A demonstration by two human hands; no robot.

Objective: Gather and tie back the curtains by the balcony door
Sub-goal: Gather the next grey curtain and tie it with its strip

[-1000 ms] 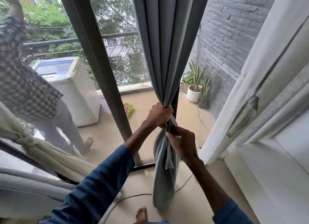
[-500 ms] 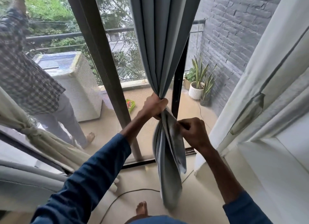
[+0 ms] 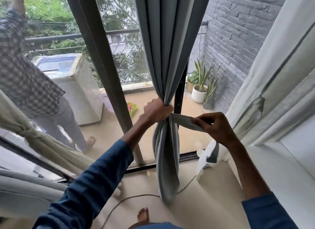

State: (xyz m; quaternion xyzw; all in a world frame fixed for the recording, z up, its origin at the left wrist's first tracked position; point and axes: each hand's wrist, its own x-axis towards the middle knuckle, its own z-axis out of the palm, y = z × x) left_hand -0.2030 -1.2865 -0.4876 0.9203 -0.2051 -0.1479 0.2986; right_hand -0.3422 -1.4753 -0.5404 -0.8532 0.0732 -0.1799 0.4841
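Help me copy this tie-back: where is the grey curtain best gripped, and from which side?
Grip the grey curtain at its narrow neck, where the folds bunch together, as the left hand does. Come from the left: the fabric strip runs out rightward to the right hand, so that side probably needs room for wrapping.

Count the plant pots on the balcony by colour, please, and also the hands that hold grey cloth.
White pot: 1
Grey pot: 1
Tan pot: 1
Hands holding the grey cloth: 2, the left hand and the right hand
Total: 5
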